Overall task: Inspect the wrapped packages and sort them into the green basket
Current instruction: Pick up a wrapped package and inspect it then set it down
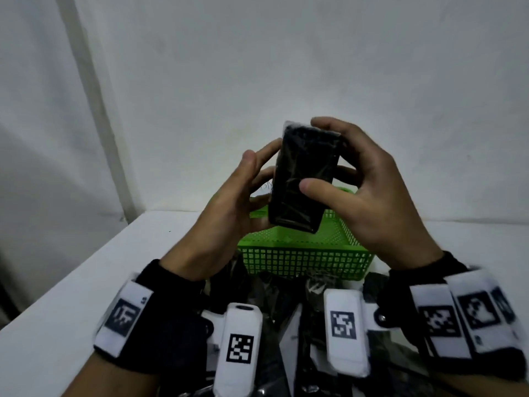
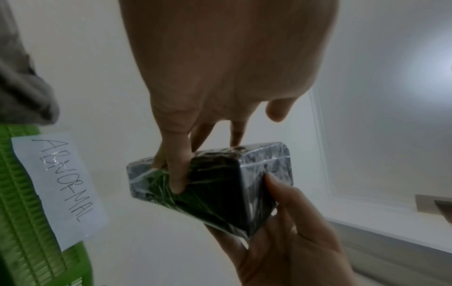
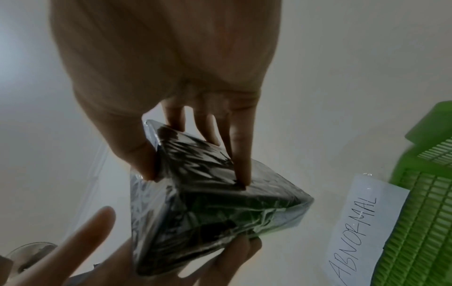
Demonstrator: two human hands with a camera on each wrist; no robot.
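Up above the table, at the middle of the head view: black rectangular package in crinkled clear plastic film (image 1: 305,179), upright and a little tilted, clear of the table. Held from both sides. Left hand (image 1: 229,207) at 9 o'clock of it, fingers curled round its back and lower edge, thumb raised and off the film. Right hand (image 1: 369,193) at 3 o'clock, grasping it with thumb across the front face and fingers over the top and rear. Below and behind the package, toward 6 o'clock: green plastic lattice basket (image 1: 300,253) on the white table (image 1: 86,282). On the basket's outer wall, a white paper label handwritten "ABNORMAL" (image 2: 61,185). Nearer, at 6 o'clock of the basket, more dark film-wrapped packages (image 1: 274,299), partly hidden by the wrist cameras.
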